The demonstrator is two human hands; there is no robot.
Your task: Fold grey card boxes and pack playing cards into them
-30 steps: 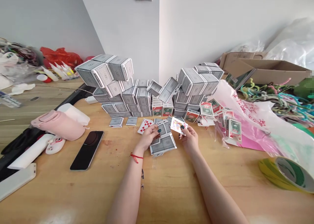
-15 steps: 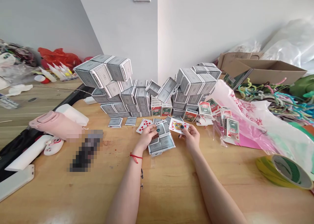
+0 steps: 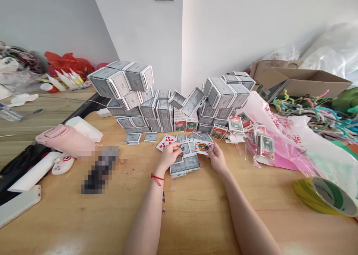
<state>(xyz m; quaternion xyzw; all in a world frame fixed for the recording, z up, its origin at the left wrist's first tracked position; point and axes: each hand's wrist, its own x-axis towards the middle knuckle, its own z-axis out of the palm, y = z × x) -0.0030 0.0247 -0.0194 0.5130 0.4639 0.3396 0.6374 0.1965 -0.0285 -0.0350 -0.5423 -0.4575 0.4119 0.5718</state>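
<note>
Right hand (image 3: 219,159) pinching face card (image 3: 201,147), plastic bag (image 3: 300,141) — red writing (image 3: 276,119), illegible

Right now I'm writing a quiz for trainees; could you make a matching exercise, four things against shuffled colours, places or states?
1. face card
2. tape roll
3. bracelet
4. cardboard box

A. red
B. open-topped, at the back right
C. held in the right hand
D. yellow and green

Pairs: 1-C, 2-D, 3-A, 4-B

Bright, diffuse light; faint glare low on tabletop (image 3: 195,217); edges stretched; pixelated patch (image 3: 99,171) left.
</note>
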